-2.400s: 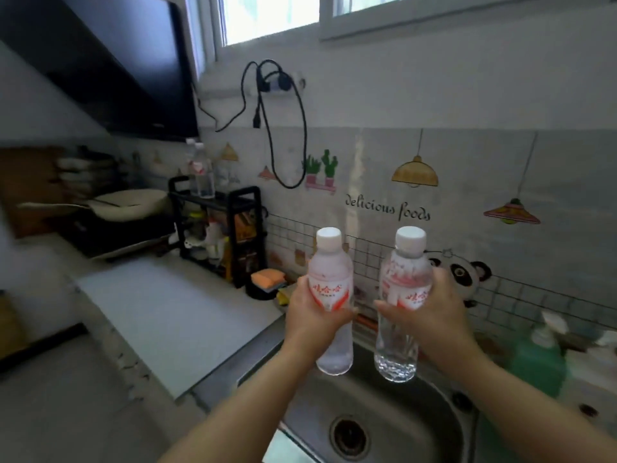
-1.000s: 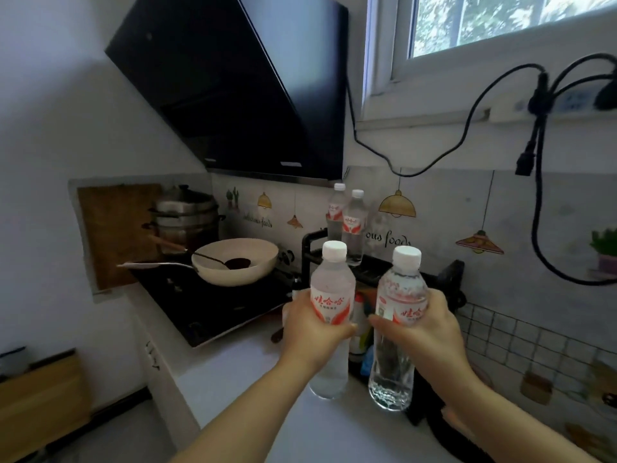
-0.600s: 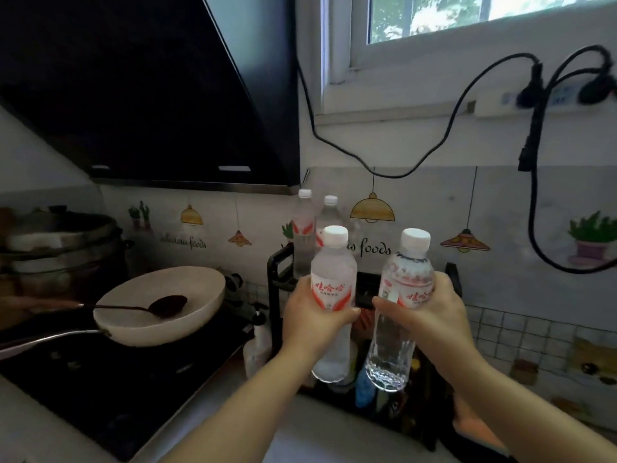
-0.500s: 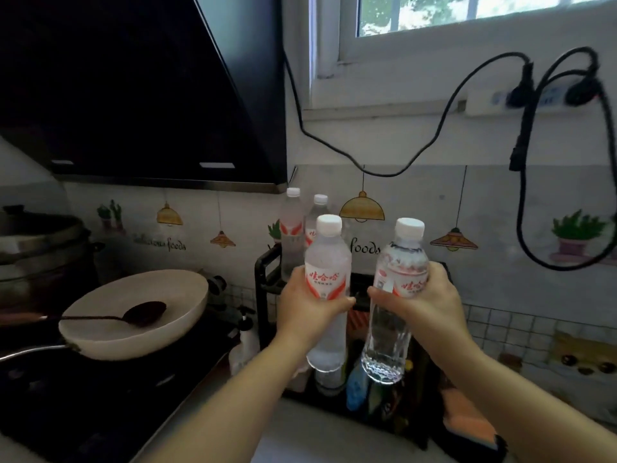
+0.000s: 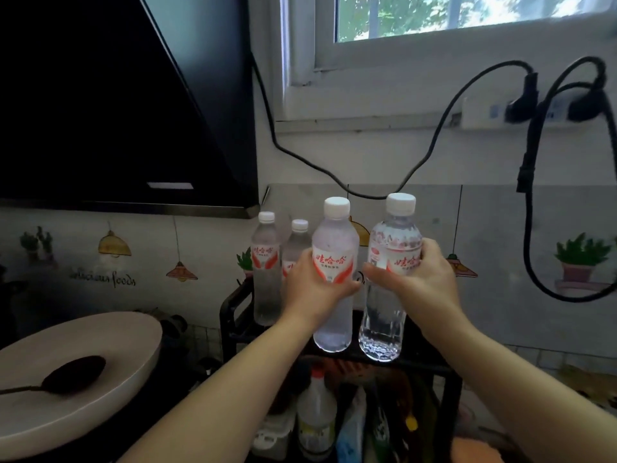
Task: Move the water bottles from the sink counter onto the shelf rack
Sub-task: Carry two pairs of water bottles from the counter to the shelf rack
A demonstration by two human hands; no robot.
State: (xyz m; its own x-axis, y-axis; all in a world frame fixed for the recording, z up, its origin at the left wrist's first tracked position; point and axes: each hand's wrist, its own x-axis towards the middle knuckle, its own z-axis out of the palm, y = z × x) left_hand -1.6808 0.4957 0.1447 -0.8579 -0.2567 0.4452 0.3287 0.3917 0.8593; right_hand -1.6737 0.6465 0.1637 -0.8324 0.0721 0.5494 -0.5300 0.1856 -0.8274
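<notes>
My left hand (image 5: 312, 290) grips a frosted water bottle (image 5: 335, 235) with a white cap and red label. In my right hand (image 5: 420, 279) is a clearer water bottle (image 5: 390, 228) of the same brand. Both are upright, side by side, their bottoms just above the front of the black shelf rack's top tier (image 5: 233, 315). Two more bottles stand on that tier at the back left: one (image 5: 265, 269) fully visible, the other (image 5: 298, 238) partly hidden behind my left hand.
A white pan (image 5: 86, 365) with a dark spoon (image 5: 71, 374) sits on the stove at left. The black range hood (image 5: 110, 95) hangs above. Black cables (image 5: 531, 228) droop from a wall socket at right. Condiment bottles (image 5: 315, 416) fill the rack's lower tier.
I have carried both bottles from over the sink leftward to the rack. In the last half second they rose slightly and came closer over the top tier.
</notes>
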